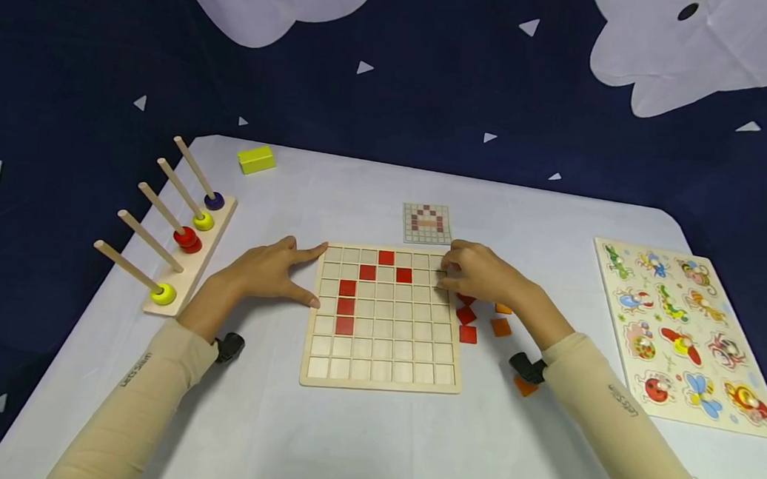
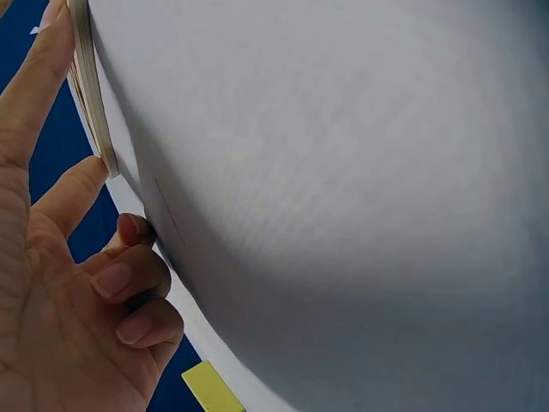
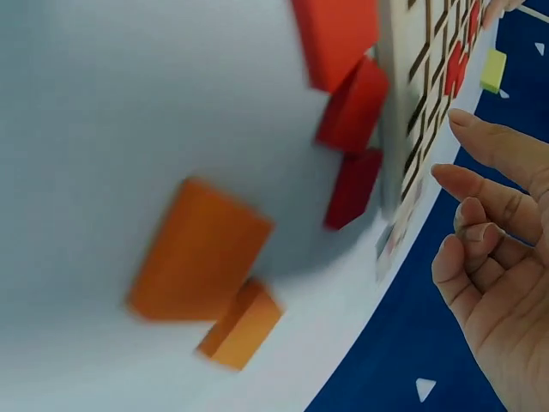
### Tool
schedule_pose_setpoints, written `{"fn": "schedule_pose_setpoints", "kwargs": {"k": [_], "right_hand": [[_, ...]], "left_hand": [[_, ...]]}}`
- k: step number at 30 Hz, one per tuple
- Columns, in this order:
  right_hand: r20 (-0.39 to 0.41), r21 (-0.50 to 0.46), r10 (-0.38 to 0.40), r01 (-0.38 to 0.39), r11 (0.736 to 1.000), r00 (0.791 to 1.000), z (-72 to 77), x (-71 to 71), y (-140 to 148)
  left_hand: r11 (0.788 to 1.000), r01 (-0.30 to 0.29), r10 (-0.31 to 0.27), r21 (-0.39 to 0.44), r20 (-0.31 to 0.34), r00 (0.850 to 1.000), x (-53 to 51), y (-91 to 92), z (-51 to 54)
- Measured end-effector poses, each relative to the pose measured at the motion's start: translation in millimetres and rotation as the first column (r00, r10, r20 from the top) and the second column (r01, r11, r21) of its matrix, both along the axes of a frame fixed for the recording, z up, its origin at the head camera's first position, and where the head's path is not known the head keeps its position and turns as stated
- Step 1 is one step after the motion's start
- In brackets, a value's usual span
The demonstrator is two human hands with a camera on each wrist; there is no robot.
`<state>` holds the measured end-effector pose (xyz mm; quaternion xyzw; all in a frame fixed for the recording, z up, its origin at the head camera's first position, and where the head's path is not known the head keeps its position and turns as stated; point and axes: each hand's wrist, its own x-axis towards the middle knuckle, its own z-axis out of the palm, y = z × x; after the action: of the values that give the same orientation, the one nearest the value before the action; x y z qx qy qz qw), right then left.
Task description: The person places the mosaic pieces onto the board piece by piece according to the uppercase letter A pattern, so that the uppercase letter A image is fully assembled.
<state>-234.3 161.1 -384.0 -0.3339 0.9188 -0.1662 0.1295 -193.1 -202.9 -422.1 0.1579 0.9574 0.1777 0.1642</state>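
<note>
A square wooden grid board [image 1: 380,385] lies on the table, with several red square tiles [image 1: 346,306] in its cells. My left hand [image 1: 264,270] touches the board's left edge with thumb and index finger stretched apart; in the left wrist view the other fingers curl loosely. Over the board's upper right corner is my right hand [image 1: 484,275]. The right wrist view shows its thumb and index finger apart with nothing between them. Loose red tiles [image 1: 467,334] lie right of the board, partly under the right hand. Orange tiles [image 1: 500,327] lie beside them.
Behind the board lies a small pattern card [image 1: 426,235]. A wooden peg stand [image 1: 183,285] with coloured rings is at the left. Farther back sits a yellow block [image 1: 256,159]. An insect puzzle board [image 1: 691,335] lies at the right table edge.
</note>
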Motion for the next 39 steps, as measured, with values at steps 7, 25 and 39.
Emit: {"fn": "schedule_pose_setpoints", "kwargs": {"k": [7,25,39], "right_hand": [[0.005,0.018,-0.042,0.042,0.999,0.999,-4.3,6.4,24],[0.021,0.065,-0.066,0.064,0.996,0.998,-14.0,13.0,43],[0.001,0.018,-0.058,0.058,0.998,0.998,-13.7,13.1,45]], "left_hand": [[1.0,-0.001,0.001,0.001,0.001,1.0,1.0,-1.0,0.9],[1.0,-0.004,0.004,-0.005,0.012,1.0,1.3,-2.8,-0.5],[1.0,0.008,-0.008,-0.009,0.001,1.0,-1.5,-1.3,-1.3]]}}
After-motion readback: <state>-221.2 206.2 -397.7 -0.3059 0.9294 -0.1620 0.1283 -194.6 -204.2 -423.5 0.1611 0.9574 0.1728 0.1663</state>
